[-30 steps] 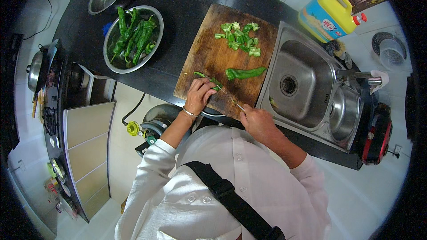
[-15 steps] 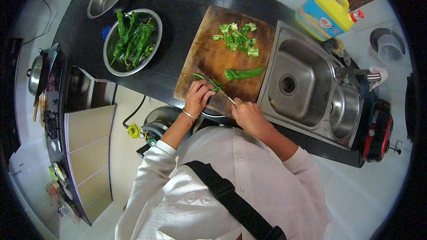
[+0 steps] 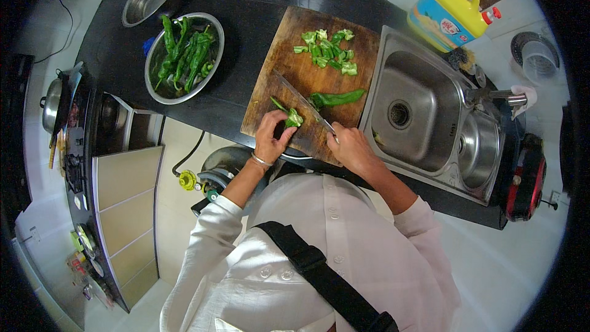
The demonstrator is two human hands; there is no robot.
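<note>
Pepper [image 3: 295, 118], one knife [image 3: 303, 99], one board [image 3: 310, 75]

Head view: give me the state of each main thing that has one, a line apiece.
Left hand: fingers closed on the cut pepper.
Cut pepper: opened, pale inside showing.
Right hand: closed around the knife handle.
Knife: held, blade angled across the board.
Long pepper: lying unchopped.
Pepper pieces: chopped, loosely heaped.
Pepper bowl: holding unchopped peppers.
Yellow jug: red cap on.
</note>
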